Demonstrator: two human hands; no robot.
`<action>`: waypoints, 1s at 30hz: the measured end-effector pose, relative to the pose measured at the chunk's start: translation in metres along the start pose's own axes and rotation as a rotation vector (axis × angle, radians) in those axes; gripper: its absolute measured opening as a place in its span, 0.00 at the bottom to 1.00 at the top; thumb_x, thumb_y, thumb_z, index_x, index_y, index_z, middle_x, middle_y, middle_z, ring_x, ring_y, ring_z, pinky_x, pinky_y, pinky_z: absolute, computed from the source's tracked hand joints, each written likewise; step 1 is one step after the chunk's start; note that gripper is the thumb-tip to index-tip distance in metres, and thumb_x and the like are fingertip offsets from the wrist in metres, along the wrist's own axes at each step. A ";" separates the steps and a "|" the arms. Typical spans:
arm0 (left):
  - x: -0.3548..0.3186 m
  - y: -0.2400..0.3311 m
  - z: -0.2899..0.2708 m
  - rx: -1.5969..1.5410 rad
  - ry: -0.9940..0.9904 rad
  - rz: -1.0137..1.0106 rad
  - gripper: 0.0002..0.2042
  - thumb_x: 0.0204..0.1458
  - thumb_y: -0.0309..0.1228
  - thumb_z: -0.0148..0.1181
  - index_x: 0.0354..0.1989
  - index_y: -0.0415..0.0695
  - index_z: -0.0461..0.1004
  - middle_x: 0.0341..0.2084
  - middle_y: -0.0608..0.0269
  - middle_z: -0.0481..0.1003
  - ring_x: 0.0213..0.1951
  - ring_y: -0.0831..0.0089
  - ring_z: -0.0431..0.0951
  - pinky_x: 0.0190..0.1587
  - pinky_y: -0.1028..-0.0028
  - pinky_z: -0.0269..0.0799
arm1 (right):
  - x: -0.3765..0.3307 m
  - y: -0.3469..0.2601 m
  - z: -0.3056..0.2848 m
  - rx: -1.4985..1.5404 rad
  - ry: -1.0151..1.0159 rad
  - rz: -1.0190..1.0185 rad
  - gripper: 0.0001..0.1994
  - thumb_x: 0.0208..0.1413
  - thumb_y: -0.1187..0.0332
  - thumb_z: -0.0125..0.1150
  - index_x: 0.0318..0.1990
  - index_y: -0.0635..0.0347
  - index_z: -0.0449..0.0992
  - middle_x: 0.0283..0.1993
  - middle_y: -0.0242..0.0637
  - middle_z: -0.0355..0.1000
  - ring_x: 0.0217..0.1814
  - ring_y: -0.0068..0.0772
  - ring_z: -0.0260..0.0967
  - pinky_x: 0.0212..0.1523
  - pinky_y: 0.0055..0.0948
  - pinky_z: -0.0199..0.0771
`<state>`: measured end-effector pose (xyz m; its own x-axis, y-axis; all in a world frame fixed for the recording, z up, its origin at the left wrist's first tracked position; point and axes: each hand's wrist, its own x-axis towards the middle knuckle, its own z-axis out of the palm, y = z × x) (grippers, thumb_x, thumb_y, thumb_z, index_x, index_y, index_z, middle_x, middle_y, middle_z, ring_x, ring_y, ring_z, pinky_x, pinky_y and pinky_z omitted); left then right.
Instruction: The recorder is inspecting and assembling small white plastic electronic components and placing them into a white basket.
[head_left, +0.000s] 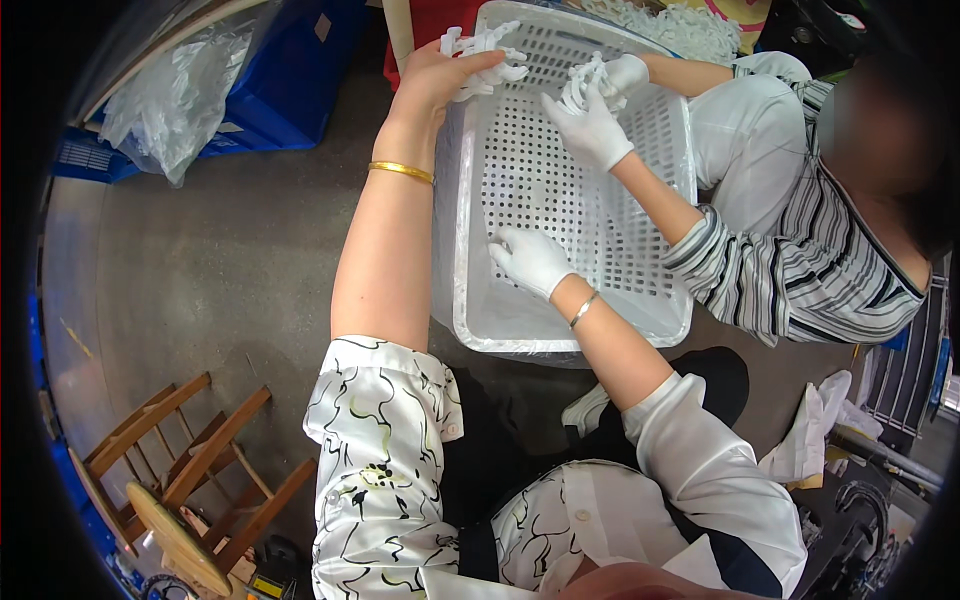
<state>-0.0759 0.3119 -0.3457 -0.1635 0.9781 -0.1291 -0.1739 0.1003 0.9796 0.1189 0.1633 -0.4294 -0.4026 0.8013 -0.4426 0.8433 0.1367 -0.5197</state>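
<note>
My bare left hand (440, 75), with a gold bangle at its wrist, is closed around a bunch of white branching plastic pieces (490, 55) at the far left corner of a white perforated basket (462, 250). Over the near part of this basket, my right hand (530, 262) wears a white glove. Its fingers are curled in, and whatever they may hold is hidden. Across from me on the right, a co-worker's two white-gloved hands (597, 130) hold a similar cluster of white pieces (585, 85) above the basket.
More white pieces (680, 30) lie heaped beyond the basket. Blue bins (270, 95) with a clear plastic bag (175, 105) stand at the far left. A wooden stool (190, 480) is at the near left. The co-worker's striped sleeve (740, 270) reaches in from the right.
</note>
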 end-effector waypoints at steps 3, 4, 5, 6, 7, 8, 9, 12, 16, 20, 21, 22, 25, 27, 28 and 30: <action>0.000 0.000 -0.001 0.043 -0.028 -0.027 0.23 0.43 0.33 0.75 0.47 0.36 0.76 0.40 0.58 0.79 0.42 0.72 0.79 0.48 0.74 0.72 | 0.000 0.000 0.000 0.003 -0.009 0.013 0.18 0.58 0.56 0.49 0.46 0.56 0.78 0.44 0.47 0.78 0.49 0.51 0.74 0.51 0.47 0.73; 0.000 0.000 -0.002 0.044 -0.027 -0.027 0.23 0.43 0.33 0.75 0.47 0.36 0.76 0.40 0.58 0.79 0.42 0.72 0.79 0.48 0.74 0.72 | 0.000 -0.001 0.000 0.004 -0.010 0.012 0.18 0.58 0.56 0.49 0.46 0.56 0.78 0.44 0.47 0.78 0.49 0.51 0.74 0.51 0.47 0.73; 0.000 -0.001 -0.003 0.033 -0.031 -0.025 0.24 0.43 0.33 0.75 0.47 0.36 0.76 0.40 0.58 0.79 0.42 0.72 0.79 0.49 0.74 0.72 | 0.000 -0.001 0.000 0.009 -0.015 0.012 0.18 0.58 0.56 0.49 0.45 0.56 0.78 0.44 0.47 0.78 0.49 0.51 0.74 0.51 0.47 0.72; -0.001 0.001 -0.002 0.020 -0.038 -0.024 0.24 0.42 0.33 0.75 0.47 0.36 0.76 0.40 0.58 0.79 0.42 0.72 0.79 0.49 0.74 0.72 | 0.000 -0.001 0.000 0.014 -0.019 0.014 0.18 0.58 0.56 0.49 0.45 0.56 0.78 0.44 0.48 0.77 0.50 0.52 0.74 0.51 0.48 0.72; -0.003 0.002 0.000 0.019 -0.040 -0.025 0.24 0.42 0.33 0.75 0.47 0.36 0.76 0.40 0.58 0.79 0.42 0.72 0.79 0.49 0.74 0.72 | 0.000 0.000 0.000 0.014 -0.018 0.017 0.18 0.58 0.56 0.49 0.45 0.56 0.78 0.44 0.48 0.77 0.50 0.52 0.74 0.51 0.48 0.72; -0.005 0.003 0.001 0.036 -0.029 -0.025 0.24 0.42 0.33 0.76 0.47 0.36 0.76 0.40 0.57 0.79 0.42 0.72 0.79 0.49 0.74 0.72 | 0.000 0.001 0.001 0.002 -0.013 0.009 0.17 0.58 0.56 0.49 0.45 0.56 0.78 0.44 0.48 0.77 0.49 0.52 0.74 0.51 0.48 0.72; -0.006 0.005 0.001 0.055 -0.016 -0.025 0.24 0.42 0.33 0.76 0.47 0.35 0.76 0.40 0.57 0.79 0.42 0.72 0.79 0.48 0.74 0.72 | 0.000 0.001 0.001 -0.009 -0.008 -0.001 0.17 0.58 0.56 0.49 0.44 0.57 0.78 0.44 0.48 0.77 0.49 0.52 0.74 0.51 0.48 0.72; -0.006 0.006 0.000 0.078 -0.009 -0.024 0.25 0.42 0.33 0.76 0.48 0.35 0.75 0.40 0.57 0.79 0.42 0.72 0.79 0.49 0.74 0.71 | 0.000 0.001 0.001 -0.011 -0.002 0.004 0.17 0.58 0.56 0.49 0.44 0.57 0.78 0.44 0.48 0.78 0.48 0.53 0.74 0.50 0.48 0.73; -0.006 0.005 0.001 0.053 -0.028 -0.030 0.24 0.42 0.33 0.76 0.47 0.35 0.75 0.40 0.57 0.79 0.42 0.71 0.79 0.49 0.74 0.72 | 0.000 0.002 0.001 -0.005 0.011 -0.012 0.17 0.58 0.56 0.49 0.43 0.57 0.78 0.42 0.49 0.78 0.47 0.54 0.74 0.50 0.48 0.73; -0.003 0.000 0.000 0.066 -0.024 -0.020 0.23 0.43 0.33 0.75 0.46 0.35 0.76 0.40 0.56 0.80 0.42 0.71 0.79 0.49 0.74 0.72 | 0.000 0.001 0.003 0.003 0.020 -0.030 0.17 0.58 0.57 0.49 0.41 0.57 0.79 0.41 0.49 0.78 0.47 0.54 0.75 0.50 0.48 0.72; -0.002 -0.001 0.000 0.062 -0.031 -0.015 0.22 0.44 0.33 0.75 0.46 0.35 0.76 0.40 0.56 0.80 0.42 0.71 0.79 0.49 0.74 0.72 | 0.000 0.002 0.003 -0.008 0.026 -0.039 0.16 0.58 0.57 0.50 0.41 0.57 0.79 0.41 0.50 0.78 0.47 0.54 0.75 0.50 0.48 0.72; -0.002 -0.001 -0.001 0.062 -0.032 -0.016 0.22 0.44 0.33 0.75 0.46 0.35 0.76 0.40 0.56 0.80 0.42 0.71 0.79 0.49 0.74 0.72 | 0.000 0.002 0.003 -0.007 0.027 -0.038 0.16 0.58 0.57 0.50 0.41 0.57 0.79 0.41 0.50 0.78 0.47 0.54 0.75 0.50 0.48 0.72; -0.002 0.000 0.000 0.061 -0.038 -0.040 0.22 0.44 0.33 0.74 0.46 0.36 0.76 0.40 0.56 0.80 0.43 0.71 0.79 0.49 0.73 0.71 | 0.000 0.002 0.003 -0.007 0.035 -0.044 0.16 0.58 0.57 0.50 0.41 0.57 0.79 0.41 0.49 0.78 0.46 0.54 0.75 0.50 0.47 0.72; -0.005 0.003 0.002 0.082 -0.038 -0.045 0.22 0.44 0.34 0.74 0.46 0.36 0.77 0.41 0.56 0.80 0.43 0.70 0.79 0.49 0.73 0.71 | -0.001 0.003 0.002 0.022 0.037 -0.032 0.16 0.58 0.57 0.50 0.41 0.57 0.79 0.41 0.49 0.78 0.46 0.54 0.75 0.50 0.48 0.72; -0.007 0.006 0.003 0.081 -0.041 -0.045 0.22 0.44 0.34 0.74 0.46 0.36 0.77 0.41 0.56 0.80 0.43 0.70 0.79 0.49 0.73 0.71 | -0.001 0.004 0.002 0.022 0.038 -0.029 0.16 0.58 0.57 0.50 0.41 0.57 0.79 0.41 0.49 0.78 0.46 0.54 0.75 0.50 0.48 0.72; -0.010 0.011 0.005 0.124 -0.012 -0.075 0.22 0.44 0.34 0.74 0.45 0.36 0.77 0.41 0.56 0.80 0.43 0.70 0.79 0.49 0.73 0.71 | 0.000 0.004 0.002 0.001 0.039 -0.025 0.16 0.58 0.56 0.49 0.42 0.57 0.79 0.41 0.48 0.78 0.45 0.54 0.75 0.50 0.48 0.72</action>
<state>-0.0714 0.3044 -0.3328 -0.1429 0.9689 -0.2018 -0.0641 0.1944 0.9788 0.1217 0.1629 -0.4328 -0.4096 0.8199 -0.4000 0.8327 0.1569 -0.5311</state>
